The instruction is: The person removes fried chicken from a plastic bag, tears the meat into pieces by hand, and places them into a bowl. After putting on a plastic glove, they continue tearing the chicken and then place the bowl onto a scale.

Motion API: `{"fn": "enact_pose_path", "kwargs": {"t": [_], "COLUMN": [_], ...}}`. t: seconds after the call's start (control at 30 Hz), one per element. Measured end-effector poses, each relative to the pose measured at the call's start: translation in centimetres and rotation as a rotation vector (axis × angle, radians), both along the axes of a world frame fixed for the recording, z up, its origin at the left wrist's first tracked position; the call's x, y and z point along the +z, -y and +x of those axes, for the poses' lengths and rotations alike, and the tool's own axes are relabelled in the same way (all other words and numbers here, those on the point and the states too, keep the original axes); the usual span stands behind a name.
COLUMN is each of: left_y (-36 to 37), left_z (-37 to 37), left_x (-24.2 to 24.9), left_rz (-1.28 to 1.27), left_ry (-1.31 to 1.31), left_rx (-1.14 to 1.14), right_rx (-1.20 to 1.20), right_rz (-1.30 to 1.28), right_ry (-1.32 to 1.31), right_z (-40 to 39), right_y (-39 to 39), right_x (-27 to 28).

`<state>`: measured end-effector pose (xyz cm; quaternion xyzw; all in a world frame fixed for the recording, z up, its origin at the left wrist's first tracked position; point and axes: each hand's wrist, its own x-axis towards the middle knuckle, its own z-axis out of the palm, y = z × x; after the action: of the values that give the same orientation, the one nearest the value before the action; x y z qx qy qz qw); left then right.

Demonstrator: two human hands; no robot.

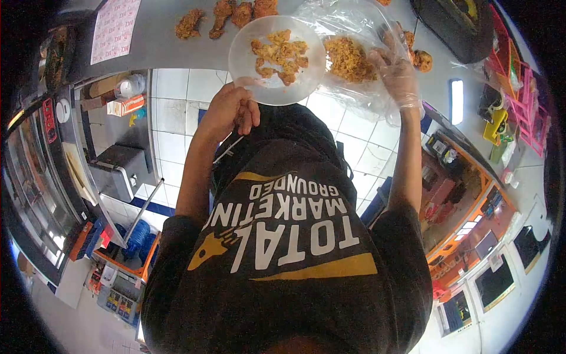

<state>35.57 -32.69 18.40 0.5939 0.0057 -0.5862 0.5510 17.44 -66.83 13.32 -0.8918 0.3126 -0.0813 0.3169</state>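
A round translucent white plate (pixel 240 56) bears several crispy brown fried pieces (pixel 280 54). My bare left hand (pixel 231 110) is closed at its near left rim, fingers curled and thumb side against the edge. To the right lies a clear plastic bag (pixel 330 17) with golden-brown crumbs (pixel 352 59) in it. My right hand (pixel 396 76), in a clear plastic glove, is at the bag's right side with fingers bent down beside the crumbs. Whether its fingertips pinch the plastic or a piece of food is hidden by glare and film.
Several pieces of fried chicken (pixel 219 17) lie along the back of the grey counter (pixel 159 41). A printed paper sheet (pixel 116 29) is at the left and a black container (pixel 457 29) at the back right. Pink and orange baskets (pixel 527 112) stand at far right.
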Motion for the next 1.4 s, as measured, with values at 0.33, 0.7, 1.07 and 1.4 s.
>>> {"fn": "enact_pose_path", "kwargs": {"t": [0.33,0.7,1.07,1.4], "left_y": [1.8,2.1,2.2,0.2], "left_z": [-1.1,-1.1,-1.3,-0.3], "left_x": [-1.0,-0.6,-1.2,-0.5], "left_rz": [-0.099,0.010,-0.032,-0.039], "left_ry": [-0.043,-0.043,-0.010,-0.030], "left_rx": [-0.130,-0.122,-0.138,-0.007], "right_rx": [0.003,-0.033,-0.109,0.234], "right_rz": [0.092,-0.329,0.267,-0.432], "right_ry": [0.067,-0.607,0.005,-0.211], "right_z": [1.2,-0.1,-0.2,2.4], "right_y": [-3.4,-4.2,-5.4,-3.9], "right_x": [3.8,2.7,5.4,-0.8]}}
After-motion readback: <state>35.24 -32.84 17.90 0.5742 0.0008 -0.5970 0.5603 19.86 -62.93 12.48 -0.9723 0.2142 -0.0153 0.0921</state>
